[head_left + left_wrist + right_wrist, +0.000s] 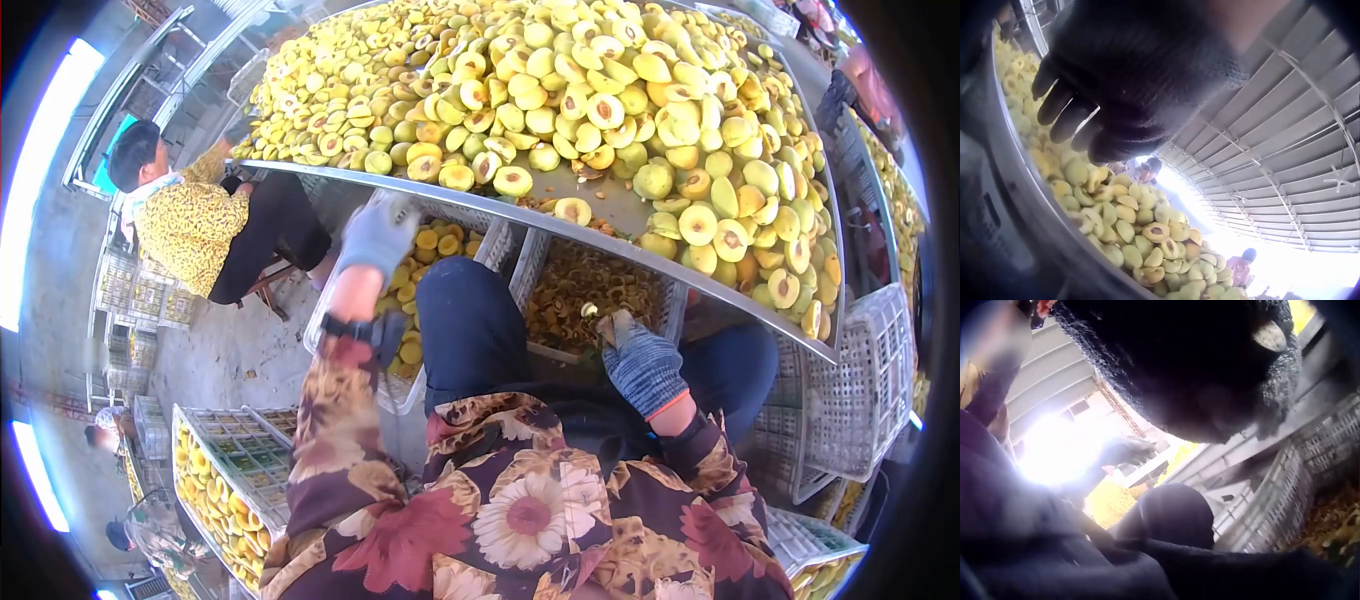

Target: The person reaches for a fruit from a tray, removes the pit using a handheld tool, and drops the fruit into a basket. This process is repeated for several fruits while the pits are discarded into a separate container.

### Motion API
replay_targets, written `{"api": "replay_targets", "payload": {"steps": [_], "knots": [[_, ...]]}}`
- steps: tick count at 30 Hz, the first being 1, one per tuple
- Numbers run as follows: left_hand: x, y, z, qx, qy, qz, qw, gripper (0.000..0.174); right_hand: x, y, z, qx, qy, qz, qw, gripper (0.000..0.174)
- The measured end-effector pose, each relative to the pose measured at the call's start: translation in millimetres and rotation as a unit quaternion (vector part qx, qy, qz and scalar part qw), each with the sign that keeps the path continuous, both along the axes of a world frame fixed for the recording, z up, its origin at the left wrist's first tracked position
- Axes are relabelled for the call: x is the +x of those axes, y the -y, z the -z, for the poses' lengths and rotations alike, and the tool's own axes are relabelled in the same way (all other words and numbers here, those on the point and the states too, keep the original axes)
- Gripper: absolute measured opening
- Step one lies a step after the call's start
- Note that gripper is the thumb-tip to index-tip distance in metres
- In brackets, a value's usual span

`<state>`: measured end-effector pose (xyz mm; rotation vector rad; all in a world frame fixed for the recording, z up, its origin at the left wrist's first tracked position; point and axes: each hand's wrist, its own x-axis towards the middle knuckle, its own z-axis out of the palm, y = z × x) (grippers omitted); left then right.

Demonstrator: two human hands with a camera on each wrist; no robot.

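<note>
My left hand (380,235), in a light work glove, is blurred beside the metal table's front edge, above a crate of apricot halves (410,345). In the left wrist view its gloved fingers (1066,119) hang apart and loosely bent, with no fruit between them. My right hand (645,370), in a blue-grey knit glove with stained fingertips, is bent over a crate of brown pits and scraps (575,295). A small pale piece (590,310) shows at its fingertips; a pale oval (1270,336) appears against the dark glove in the right wrist view. Its kind is unclear.
A big heap of halved apricots (560,90) covers the table, whose metal rim (480,205) runs in front of me. White plastic crates (860,385) are stacked at right; another fruit crate (225,480) stands at left. A person in a yellow patterned top (195,225) sits at left.
</note>
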<state>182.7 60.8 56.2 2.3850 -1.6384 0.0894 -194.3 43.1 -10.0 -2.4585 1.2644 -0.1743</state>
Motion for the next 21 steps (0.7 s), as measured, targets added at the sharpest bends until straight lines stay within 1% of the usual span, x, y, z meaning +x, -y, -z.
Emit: {"api": "replay_targets", "payload": {"steps": [1, 2, 3, 4, 5, 7, 9, 13, 17, 18, 21], "knots": [[1, 23, 10, -0.006, -0.004, 0.005, 1.000, 0.034, 4, -2, -7, -0.030, 0.036, 0.004, 0.999, 0.024], [5, 48, 25, -0.012, -0.007, 0.011, 1.000, 0.034, -1, 3, 8, -0.031, 0.029, 0.005, 0.999, 0.026], [10, 73, 39, -0.017, -0.034, 0.022, 0.999, 0.035, -6, 8, 22, -0.032, 0.021, 0.005, 0.999, 0.028], [10, 96, 47, -0.023, -0.062, 0.033, 0.997, 0.036, -20, 21, 51, 0.015, -0.061, 0.000, 0.998, 0.032], [4, 115, 45, 0.032, -0.044, 0.009, 0.999, 0.037, -33, 34, 78, 0.062, -0.142, -0.005, 0.988, 0.037], [-13, 144, 36, 0.142, -0.007, -0.037, 0.989, 0.040, -41, 38, 81, 0.146, -0.245, -0.004, 0.958, 0.040], [-18, 166, 35, 0.178, 0.008, -0.058, 0.982, 0.044, -38, 41, 45, 0.212, -0.288, 0.005, 0.934, 0.039], [-18, 182, 53, 0.225, -0.006, -0.066, 0.972, 0.052, -23, 39, 30, 0.192, -0.181, 0.104, 0.959, 0.038], [-22, 180, 53, 0.192, 0.020, -0.024, 0.981, 0.057, -22, 40, 50, 0.193, -0.152, 0.070, 0.967, 0.040], [-22, 183, 58, 0.185, 0.018, -0.020, 0.982, 0.053, -21, 40, 54, 0.188, -0.137, 0.067, 0.970, 0.040], [-22, 185, 58, 0.187, 0.009, 0.048, 0.981, 0.049, -16, 38, 47, 0.185, -0.114, 0.067, 0.974, 0.040]]}}
